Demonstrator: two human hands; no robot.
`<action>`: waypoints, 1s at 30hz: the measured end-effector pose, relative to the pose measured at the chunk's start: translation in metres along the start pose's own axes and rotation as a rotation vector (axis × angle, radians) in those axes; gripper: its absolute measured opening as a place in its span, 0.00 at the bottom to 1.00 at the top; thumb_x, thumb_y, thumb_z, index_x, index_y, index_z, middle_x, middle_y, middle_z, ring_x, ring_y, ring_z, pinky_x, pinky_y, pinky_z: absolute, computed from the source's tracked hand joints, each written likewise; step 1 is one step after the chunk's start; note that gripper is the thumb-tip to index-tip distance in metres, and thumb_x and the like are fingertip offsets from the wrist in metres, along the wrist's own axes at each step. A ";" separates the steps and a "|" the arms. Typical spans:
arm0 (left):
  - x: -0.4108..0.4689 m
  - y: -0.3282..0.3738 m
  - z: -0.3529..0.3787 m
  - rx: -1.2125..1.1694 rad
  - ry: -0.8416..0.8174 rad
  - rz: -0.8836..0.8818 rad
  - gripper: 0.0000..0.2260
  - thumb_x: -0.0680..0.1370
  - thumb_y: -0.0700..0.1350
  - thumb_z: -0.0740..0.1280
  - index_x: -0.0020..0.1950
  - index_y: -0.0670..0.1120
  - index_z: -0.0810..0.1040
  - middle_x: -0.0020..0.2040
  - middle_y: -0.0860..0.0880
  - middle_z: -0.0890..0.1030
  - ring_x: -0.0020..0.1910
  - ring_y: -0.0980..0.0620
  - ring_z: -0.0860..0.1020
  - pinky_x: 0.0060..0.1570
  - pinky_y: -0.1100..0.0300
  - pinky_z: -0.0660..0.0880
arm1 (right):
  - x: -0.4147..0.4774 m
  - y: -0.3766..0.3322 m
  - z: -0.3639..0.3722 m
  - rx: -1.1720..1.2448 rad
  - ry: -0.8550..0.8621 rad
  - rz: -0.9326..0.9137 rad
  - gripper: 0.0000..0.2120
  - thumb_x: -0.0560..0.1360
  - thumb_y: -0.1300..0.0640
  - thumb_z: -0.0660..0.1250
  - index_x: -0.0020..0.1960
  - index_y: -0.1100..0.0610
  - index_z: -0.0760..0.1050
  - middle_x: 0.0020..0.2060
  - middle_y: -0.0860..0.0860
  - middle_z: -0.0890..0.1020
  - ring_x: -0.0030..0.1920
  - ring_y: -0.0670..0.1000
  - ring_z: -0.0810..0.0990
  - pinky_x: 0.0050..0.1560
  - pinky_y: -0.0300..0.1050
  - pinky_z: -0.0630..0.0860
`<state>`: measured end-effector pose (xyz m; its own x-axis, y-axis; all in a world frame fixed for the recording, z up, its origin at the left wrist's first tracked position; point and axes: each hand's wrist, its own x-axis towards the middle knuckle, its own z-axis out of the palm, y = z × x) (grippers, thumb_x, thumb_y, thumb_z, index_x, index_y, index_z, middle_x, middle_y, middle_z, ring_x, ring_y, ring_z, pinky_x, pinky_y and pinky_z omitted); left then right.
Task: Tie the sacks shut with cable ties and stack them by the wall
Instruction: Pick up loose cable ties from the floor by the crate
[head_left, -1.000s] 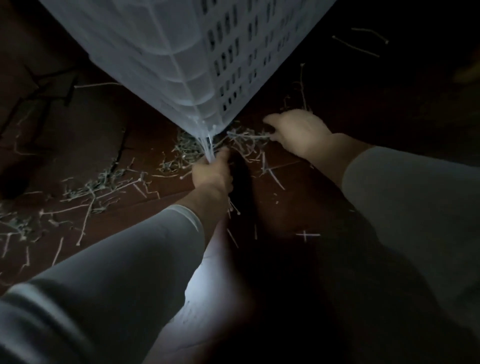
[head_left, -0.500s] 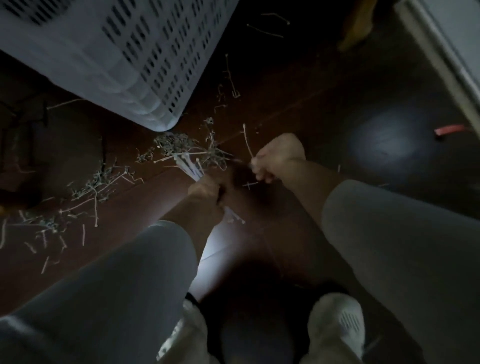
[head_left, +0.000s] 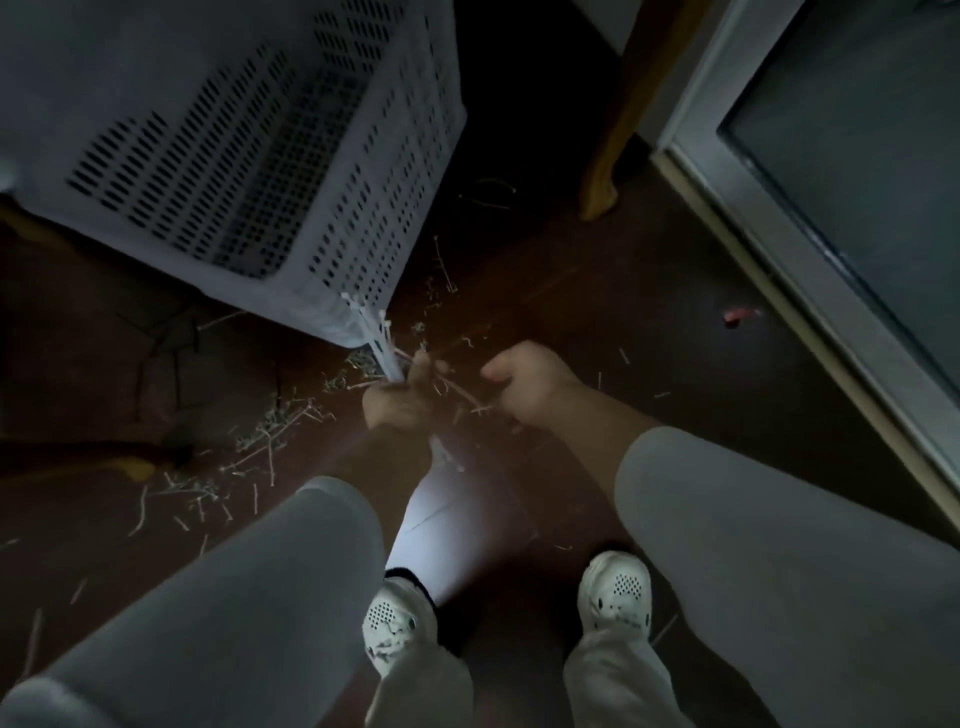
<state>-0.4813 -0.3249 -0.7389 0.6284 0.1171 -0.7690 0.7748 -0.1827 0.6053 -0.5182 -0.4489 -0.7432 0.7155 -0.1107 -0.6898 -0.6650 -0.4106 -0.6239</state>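
Note:
The scene is dim. My left hand (head_left: 397, 402) grips a bundle of white cable ties (head_left: 382, 338) that stick up in front of the corner of a white perforated crate (head_left: 270, 171). My right hand (head_left: 524, 387) is curled beside it, a little to the right, and pinches a thin twig or tie that runs between the two hands. No sack shows in this view. Both forearms wear light grey sleeves.
Dry twigs and plant scraps (head_left: 270, 441) litter the dark red floor around the crate. A wooden leg (head_left: 605, 182) stands at the back. A framed door or panel (head_left: 810, 218) runs along the right. My white shoes (head_left: 618, 592) stand below.
I have risen from the floor, and my shoes came into view. Both hands lifted off the scraps: the left kept the tie bundle, the right closed and drew toward it.

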 end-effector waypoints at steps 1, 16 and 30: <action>-0.011 0.010 -0.006 0.030 0.004 0.010 0.11 0.80 0.45 0.62 0.37 0.48 0.69 0.35 0.50 0.72 0.30 0.56 0.72 0.23 0.67 0.71 | -0.011 -0.011 -0.008 -0.085 -0.020 0.034 0.22 0.75 0.67 0.62 0.68 0.53 0.71 0.65 0.56 0.75 0.62 0.57 0.76 0.62 0.53 0.74; -0.246 0.201 -0.034 0.452 -0.333 0.232 0.05 0.81 0.40 0.57 0.47 0.42 0.71 0.30 0.48 0.68 0.25 0.53 0.66 0.21 0.63 0.66 | -0.189 -0.206 -0.139 0.455 -0.127 -0.053 0.06 0.74 0.55 0.70 0.48 0.57 0.80 0.44 0.55 0.82 0.52 0.56 0.80 0.58 0.55 0.77; -0.330 0.334 -0.116 0.179 -0.223 0.283 0.09 0.78 0.34 0.56 0.39 0.43 0.70 0.28 0.46 0.65 0.22 0.53 0.64 0.27 0.63 0.62 | -0.241 -0.375 -0.149 0.303 -0.093 -0.330 0.13 0.79 0.58 0.61 0.37 0.53 0.76 0.32 0.50 0.77 0.32 0.48 0.73 0.31 0.39 0.70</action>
<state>-0.4218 -0.3115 -0.2592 0.7695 -0.1735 -0.6146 0.5364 -0.3466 0.7695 -0.4093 -0.4031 -0.2878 0.8867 0.0691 -0.4572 -0.4470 -0.1249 -0.8858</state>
